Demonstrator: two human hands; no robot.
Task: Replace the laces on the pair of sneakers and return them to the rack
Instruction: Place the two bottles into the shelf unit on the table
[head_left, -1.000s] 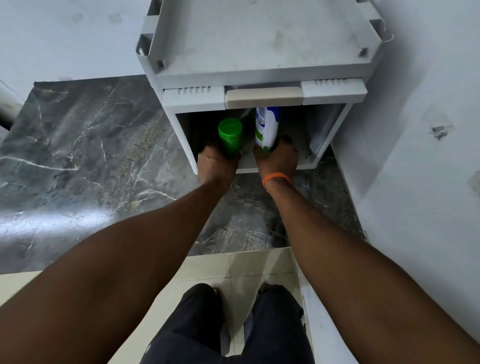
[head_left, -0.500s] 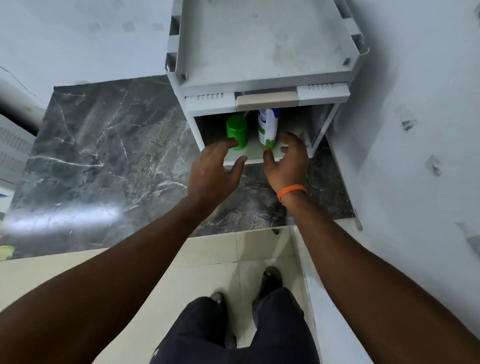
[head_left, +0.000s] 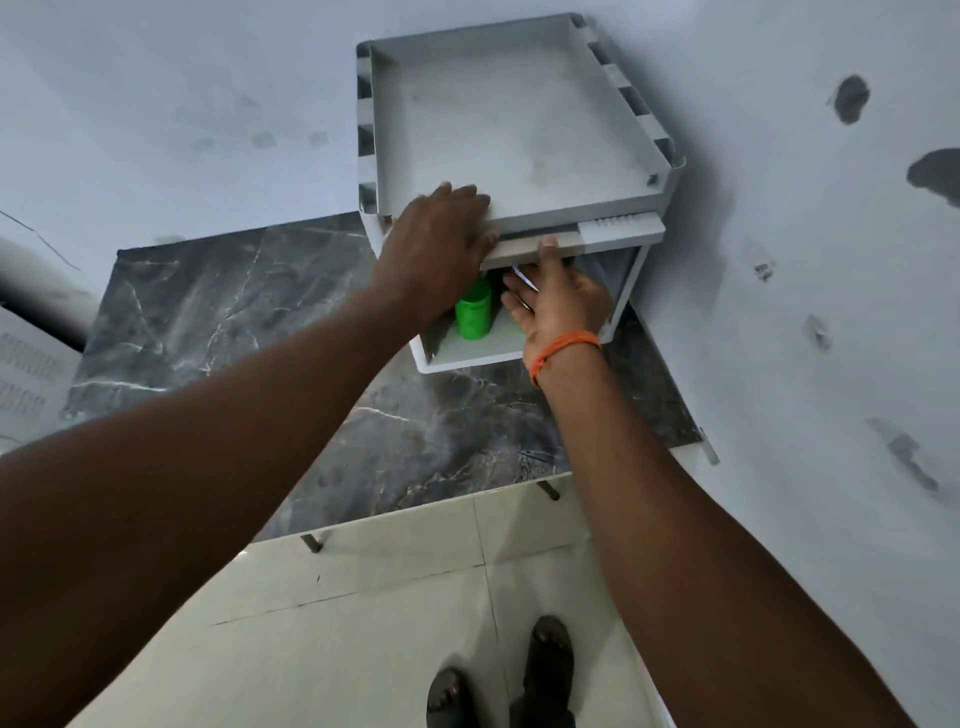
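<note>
A grey plastic rack (head_left: 519, 130) is set on a dark marble slab (head_left: 218, 322) against the wall. Its top tray is seen bare, dusty. In the lower open compartment a green container (head_left: 474, 316) is stood upright on the shelf; a second item beside it is mostly hidden behind the right hand, only a white-blue edge shown, so it cannot be identified.

The left hand (head_left: 436, 244) is laid flat, fingers spread, on the tray's front-left rim; nothing is held. The right hand (head_left: 558, 301) is turned palm-up, fingers loosely extended, fingertips touching the underside of the beige handle strip (head_left: 566, 248); nothing is gripped. An orange band (head_left: 563, 351) is worn on the right wrist.

No sneakers or laces are seen in view.
</note>
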